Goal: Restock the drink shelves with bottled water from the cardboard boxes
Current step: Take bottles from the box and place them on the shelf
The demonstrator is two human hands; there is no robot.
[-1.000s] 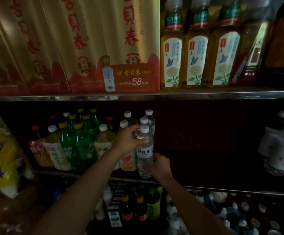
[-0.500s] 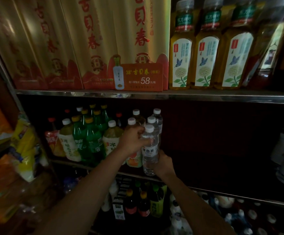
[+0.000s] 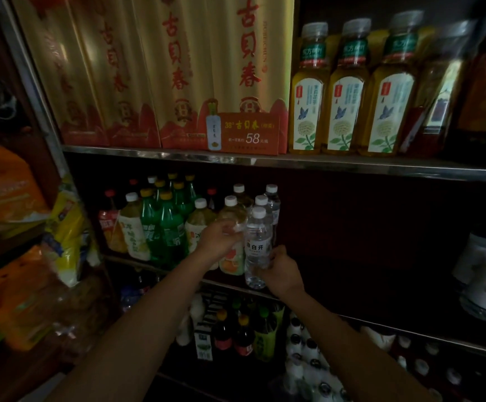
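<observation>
Since half a second ago the left hand (image 3: 221,240) has slid from the neck of the front water bottle (image 3: 257,248) onto the peach-labelled bottle (image 3: 233,236) beside it, curled around its shoulder, while the right hand (image 3: 279,271) has stayed low on the water bottle, fingers wrapped around its lower half. The view has swung a little, so the shelving sits further right.

Three clear water bottles with white caps stand in a file on the middle shelf (image 3: 352,285), the held one at the front edge, the other two (image 3: 268,204) right behind it. All stand upright, long axis vertical, caps up; the front one shows its white label towards the camera. To their left stand several green soda bottles (image 3: 169,227) with yellow caps and pale tea bottles. On the upper shelf (image 3: 294,165) three yellow tea bottles (image 3: 349,111) stand clearly in a row right of gold liquor boxes (image 3: 178,68), with an orange price card (image 3: 244,133) reading 58
</observation>
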